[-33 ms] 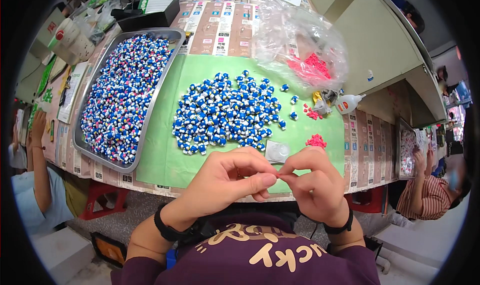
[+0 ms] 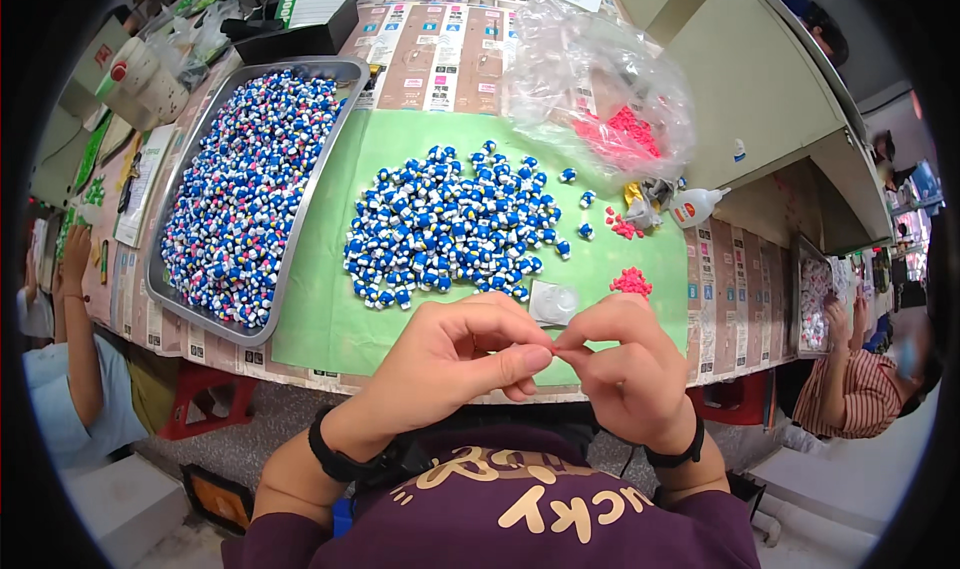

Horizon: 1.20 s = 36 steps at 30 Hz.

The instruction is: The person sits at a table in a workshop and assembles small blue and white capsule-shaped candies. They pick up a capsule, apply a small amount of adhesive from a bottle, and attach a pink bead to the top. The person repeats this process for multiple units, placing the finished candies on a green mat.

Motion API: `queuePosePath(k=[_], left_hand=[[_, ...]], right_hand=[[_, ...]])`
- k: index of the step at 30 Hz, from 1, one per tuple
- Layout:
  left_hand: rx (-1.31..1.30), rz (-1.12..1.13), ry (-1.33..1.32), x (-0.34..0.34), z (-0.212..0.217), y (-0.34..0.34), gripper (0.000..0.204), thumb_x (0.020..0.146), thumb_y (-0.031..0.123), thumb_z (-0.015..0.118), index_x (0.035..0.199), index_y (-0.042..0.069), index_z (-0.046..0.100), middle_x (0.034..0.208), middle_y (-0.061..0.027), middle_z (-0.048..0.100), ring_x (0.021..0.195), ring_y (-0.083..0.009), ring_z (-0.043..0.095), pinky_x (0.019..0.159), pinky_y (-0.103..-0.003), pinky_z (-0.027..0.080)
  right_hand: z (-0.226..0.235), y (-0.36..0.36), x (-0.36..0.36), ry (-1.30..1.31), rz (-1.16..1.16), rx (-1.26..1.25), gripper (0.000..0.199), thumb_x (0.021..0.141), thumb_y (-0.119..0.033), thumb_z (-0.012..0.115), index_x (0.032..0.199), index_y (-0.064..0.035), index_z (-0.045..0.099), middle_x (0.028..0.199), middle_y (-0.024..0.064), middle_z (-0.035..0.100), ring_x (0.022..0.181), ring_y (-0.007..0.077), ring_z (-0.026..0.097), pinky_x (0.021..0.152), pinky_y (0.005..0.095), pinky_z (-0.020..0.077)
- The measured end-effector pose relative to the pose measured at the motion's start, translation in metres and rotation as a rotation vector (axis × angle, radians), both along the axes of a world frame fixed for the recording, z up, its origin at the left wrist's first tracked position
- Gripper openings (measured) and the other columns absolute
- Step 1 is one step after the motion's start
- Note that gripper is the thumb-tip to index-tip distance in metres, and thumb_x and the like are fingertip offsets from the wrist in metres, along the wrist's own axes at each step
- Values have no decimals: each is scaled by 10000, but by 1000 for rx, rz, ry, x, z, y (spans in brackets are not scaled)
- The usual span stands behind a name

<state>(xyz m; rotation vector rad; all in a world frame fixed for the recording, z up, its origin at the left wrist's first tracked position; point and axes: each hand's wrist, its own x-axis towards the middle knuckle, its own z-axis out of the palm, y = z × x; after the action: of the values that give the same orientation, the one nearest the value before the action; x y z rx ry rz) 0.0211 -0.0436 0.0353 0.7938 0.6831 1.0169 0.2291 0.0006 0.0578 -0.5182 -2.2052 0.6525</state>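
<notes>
My left hand point(image 2: 450, 354) and my right hand point(image 2: 635, 369) meet in front of me at the near edge of the green sheet point(image 2: 315, 299). Both are closed in a pinch, thumb and forefinger tips almost touching. A trace of red shows between the tips, too small to name. Just beyond my fingers, a clear round disc point(image 2: 555, 303) lies on a small pale square. Beside it sits a little heap of pink pieces point(image 2: 631, 281). Farther off, a broad pile of small blue and white figure-like pieces point(image 2: 450, 229) covers the sheet's middle.
To the left stands a metal tray point(image 2: 313, 204) full of similar pieces. A clear plastic bag point(image 2: 540, 79) holding pink pieces lies at the back right, near a white squeeze bottle point(image 2: 695, 207) and crumpled foil point(image 2: 650, 207). A cabinet point(image 2: 740, 89) borders the right. People work at both sides.
</notes>
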Motion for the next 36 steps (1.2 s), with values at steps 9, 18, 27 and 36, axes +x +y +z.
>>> queuePosePath(k=[9, 18, 27, 36], left_hand=[[195, 175, 254, 8, -1, -4, 79, 860, -33, 700, 935, -10, 695, 959, -68, 615, 743, -102, 623, 618, -226, 534], [655, 202, 708, 1, -8, -7, 180, 790, -67, 732, 953, 6, 717, 971, -71, 636, 750, -122, 628, 619, -238, 521], [365, 197, 660, -24, -12, -10, 291, 898, -69, 596, 1171, 5, 664, 1102, -89, 626, 989, -145, 626, 728, -244, 531], [185, 247, 358, -24, -13, -10, 219, 931, -35, 601, 1149, -27, 621, 1124, -82, 622, 1048, -151, 628, 828, -271, 535]], right_hand=[[-2, -8, -2, 146, -52, -530, 216, 822, 75, 691, 814, -51, 516, 934, 102, 641, 822, 197, 613, 772, 306, 485], [6, 0, -1, -4, 10, -951, 231, 839, 105, 613, 802, -51, 447, 904, 76, 602, 879, 141, 593, 808, 278, 482], [-3, 41, 17, -475, -93, -208, 191, 734, 91, 559, 815, -61, 477, 785, 74, 536, 767, 307, 549, 758, 379, 407], [-8, 41, 13, -568, -84, -52, 239, 721, 107, 562, 821, -90, 471, 771, 56, 519, 758, 269, 545, 815, 369, 384]])
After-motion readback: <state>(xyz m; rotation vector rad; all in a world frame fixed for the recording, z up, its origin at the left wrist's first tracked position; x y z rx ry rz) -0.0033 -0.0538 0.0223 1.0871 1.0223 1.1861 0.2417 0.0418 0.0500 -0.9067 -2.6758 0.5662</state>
